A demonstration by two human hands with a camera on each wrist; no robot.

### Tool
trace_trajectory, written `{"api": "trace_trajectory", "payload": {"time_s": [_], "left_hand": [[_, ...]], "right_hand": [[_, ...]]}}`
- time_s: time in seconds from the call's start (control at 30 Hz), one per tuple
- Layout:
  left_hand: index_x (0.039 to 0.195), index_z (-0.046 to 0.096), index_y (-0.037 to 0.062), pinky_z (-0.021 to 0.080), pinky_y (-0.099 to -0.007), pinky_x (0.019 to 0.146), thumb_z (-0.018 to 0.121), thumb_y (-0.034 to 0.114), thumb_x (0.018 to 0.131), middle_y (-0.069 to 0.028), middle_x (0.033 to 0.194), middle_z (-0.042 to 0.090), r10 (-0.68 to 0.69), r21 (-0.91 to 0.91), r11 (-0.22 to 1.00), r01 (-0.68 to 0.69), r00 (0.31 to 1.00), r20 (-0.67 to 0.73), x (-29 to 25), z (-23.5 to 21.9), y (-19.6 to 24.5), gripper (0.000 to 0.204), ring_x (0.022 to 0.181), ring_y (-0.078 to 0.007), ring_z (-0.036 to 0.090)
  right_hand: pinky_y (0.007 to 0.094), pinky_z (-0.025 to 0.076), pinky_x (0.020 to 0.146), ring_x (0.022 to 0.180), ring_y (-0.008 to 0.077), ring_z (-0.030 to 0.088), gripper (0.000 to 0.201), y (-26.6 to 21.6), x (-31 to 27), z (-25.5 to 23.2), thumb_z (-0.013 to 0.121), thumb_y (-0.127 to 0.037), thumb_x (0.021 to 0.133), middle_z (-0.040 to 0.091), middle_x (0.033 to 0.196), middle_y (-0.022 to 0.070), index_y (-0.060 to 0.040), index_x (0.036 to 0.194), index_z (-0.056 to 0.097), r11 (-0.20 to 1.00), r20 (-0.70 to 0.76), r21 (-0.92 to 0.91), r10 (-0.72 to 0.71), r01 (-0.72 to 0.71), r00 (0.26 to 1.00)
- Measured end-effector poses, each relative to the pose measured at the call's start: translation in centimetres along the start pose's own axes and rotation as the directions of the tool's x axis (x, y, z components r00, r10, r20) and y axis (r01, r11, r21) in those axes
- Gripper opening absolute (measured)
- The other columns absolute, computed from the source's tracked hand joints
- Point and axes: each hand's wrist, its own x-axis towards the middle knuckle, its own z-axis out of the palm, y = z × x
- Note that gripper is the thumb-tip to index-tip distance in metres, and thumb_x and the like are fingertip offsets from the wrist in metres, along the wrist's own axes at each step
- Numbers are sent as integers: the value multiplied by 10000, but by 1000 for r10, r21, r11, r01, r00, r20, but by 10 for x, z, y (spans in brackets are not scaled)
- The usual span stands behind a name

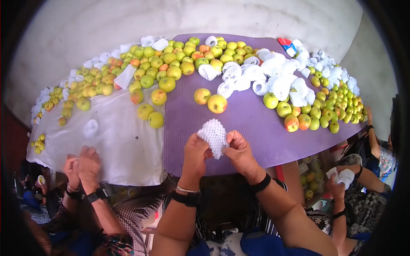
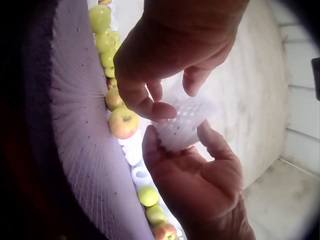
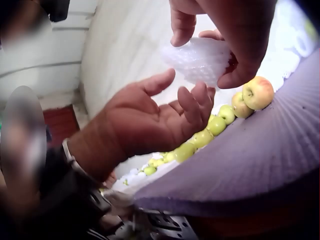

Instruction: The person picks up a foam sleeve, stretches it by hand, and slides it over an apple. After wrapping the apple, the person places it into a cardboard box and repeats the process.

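Observation:
A white foam net sleeve (image 1: 213,135) is between the two hands, above the purple mat's near part. My left hand (image 1: 195,154) holds its left side, thumb and curled fingers at the edge. My right hand (image 1: 241,154) pinches the lower right side between thumb and fingers. In the left wrist view the sleeve (image 2: 182,125) looks thin and translucent, its mesh spread between both sets of fingertips. The right wrist view shows the left hand (image 3: 150,117) below the sleeve (image 3: 197,59), palm turned up. Two apples (image 1: 217,103) lie on the mat just beyond the hands.
A long heap of green and reddish apples (image 1: 175,71) runs along the wall side of the purple mat (image 1: 188,128) and white sheet (image 1: 124,141). Piled foam sleeves (image 1: 273,68) lie right of centre. People work on both sides; one person's hands (image 1: 85,164) are at the left.

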Motion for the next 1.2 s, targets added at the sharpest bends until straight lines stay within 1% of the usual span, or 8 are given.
{"api": "trace_trajectory", "payload": {"time_s": [0.37,0.5,0.63,0.7,0.77,1.07,1.13,1.2], "left_hand": [[1091,518,-54,467,-365,874,490,121,894,-136,1064,593,-19,-313,947,79,982,189,6,10,-1,264,969,-222,596],[1139,498,-60,436,-370,921,472,121,905,-145,1093,579,-95,-429,876,221,951,295,0,27,4,297,1021,-232,570],[1190,444,-69,428,-348,922,450,125,903,-154,1152,541,60,-539,719,438,734,676,6,21,-6,347,1049,-238,547],[1206,428,-58,403,-352,943,456,110,872,-148,1186,516,15,-188,981,52,941,337,-1,23,-6,376,1094,-236,514],[1207,427,-51,365,-353,975,500,63,808,-138,1195,513,106,-125,990,-66,930,351,3,22,-6,421,1137,-241,485],[1117,484,-24,415,-301,895,568,2,804,-116,1109,552,362,174,895,-410,898,251,-9,27,11,325,1028,-163,523],[1045,506,-14,462,-268,787,554,-2,823,-91,1003,584,260,96,957,-274,955,140,-11,27,14,227,884,-138,569],[1031,503,-10,467,-265,763,553,1,829,-81,970,590,238,119,959,-258,958,160,-11,25,13,209,849,-131,571]], "right_hand": [[264,453,788,901,137,567,225,-26,0,-18,457,13,868,594,1006,65,-28,1080,520,998,-198,-17,49,-54,979],[333,485,796,932,216,602,244,-48,-5,-11,520,-64,871,609,1048,114,31,1096,520,875,-162,481,149,-54,976],[383,491,808,872,235,602,268,-55,-9,-7,569,-121,847,610,990,123,18,1074,530,817,-69,567,171,-103,983],[399,495,790,806,251,604,306,-52,-9,-10,611,-174,828,613,936,127,8,1062,533,828,-93,554,170,-91,981],[334,494,826,861,206,611,184,-38,-8,-26,516,-56,868,621,964,113,15,1035,552,828,-82,561,48,6,995],[306,454,851,956,192,578,283,-36,-13,-11,589,-129,847,591,1034,103,9,1086,528,955,-346,-44,260,-292,902],[360,373,957,1129,250,478,643,-41,-16,-6,724,-214,736,497,1191,155,20,1242,405,643,-128,-745,-403,180,906],[365,307,1002,1198,251,400,790,-46,-16,3,766,-241,684,416,1274,158,8,1299,338,665,-26,-716,-330,213,943]]}}
